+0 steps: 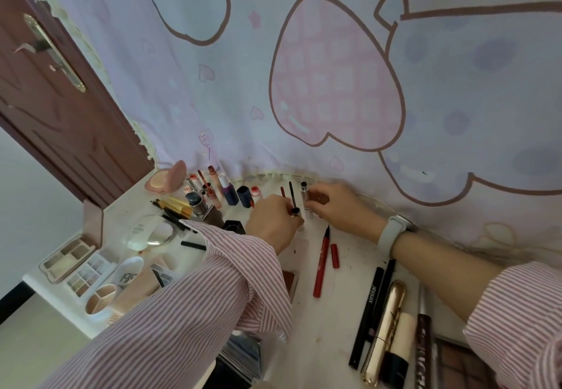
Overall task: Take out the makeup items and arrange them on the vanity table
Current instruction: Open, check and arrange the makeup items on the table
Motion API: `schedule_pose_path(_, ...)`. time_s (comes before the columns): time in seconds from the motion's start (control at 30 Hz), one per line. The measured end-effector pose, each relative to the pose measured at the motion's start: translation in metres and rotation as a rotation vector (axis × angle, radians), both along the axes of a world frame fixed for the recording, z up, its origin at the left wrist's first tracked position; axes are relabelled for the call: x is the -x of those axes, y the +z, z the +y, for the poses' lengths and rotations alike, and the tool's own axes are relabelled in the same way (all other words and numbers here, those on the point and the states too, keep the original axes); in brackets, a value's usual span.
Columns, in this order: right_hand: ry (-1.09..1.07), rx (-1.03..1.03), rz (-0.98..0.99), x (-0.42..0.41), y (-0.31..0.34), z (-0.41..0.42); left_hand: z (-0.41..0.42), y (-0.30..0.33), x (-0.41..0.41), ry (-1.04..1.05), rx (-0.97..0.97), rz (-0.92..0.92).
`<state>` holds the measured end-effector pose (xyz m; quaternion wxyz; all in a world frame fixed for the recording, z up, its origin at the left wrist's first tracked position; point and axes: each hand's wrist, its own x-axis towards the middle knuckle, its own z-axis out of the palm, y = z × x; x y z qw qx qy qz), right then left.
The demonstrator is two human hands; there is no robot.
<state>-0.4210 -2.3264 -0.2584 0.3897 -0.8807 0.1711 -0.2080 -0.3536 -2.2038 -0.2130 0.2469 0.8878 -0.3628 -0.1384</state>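
Two hands meet at the back edge of the table, close against the hanging curtain. The left hand pinches a thin black wand by its cap end, brush pointing up, while the right hand wraps round a slim silver tube standing upright on the tabletop — wand and tube look like parts of one item, near each other but apart. Most of the makeup is already out: a crowded row of small bottles stands just left of the hands, a red pen and its loose cap lie in front, and a gold tube rests with other long items near the right edge. The main risk, I judge, is a knock — the left striped sleeve hangs low over the palettes and bottles, and a sweep sideways could topple the upright row like skittles. The bare wand could also smear the curtain or the table if it tips. The uncapped red pen may dry or mark the surface.
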Motion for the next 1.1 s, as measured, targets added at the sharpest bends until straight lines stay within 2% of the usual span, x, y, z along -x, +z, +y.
schedule_pose_path(0.33,-0.025,-0.042,0.05,0.003,-0.005,-0.004,0.002,-0.001,0.002,-0.008,-0.014,-0.049)
schedule_pose_path(0.7,-0.147,0.113,0.239,0.042,0.014,0.003,0.034,0.029,0.0,-0.023,0.091,-0.124)
schedule_pose_path(0.77,-0.072,0.295,0.372,0.063,0.022,0.014,0.049,0.039,0.004,-0.044,0.14,-0.11)
schedule_pose_path(0.83,0.132,0.502,0.511,0.085,0.03,0.032,0.065,0.045,0.011,-0.068,0.156,-0.123)
schedule_pose_path(0.97,0.455,0.646,0.592,0.112,0.041,0.074,0.096,0.044,0.033,-0.108,0.199,-0.17)
schedule_pose_path(1.1,0.526,0.787,0.677,0.116,0.043,0.099,0.114,0.041,0.052,-0.117,0.241,-0.227)
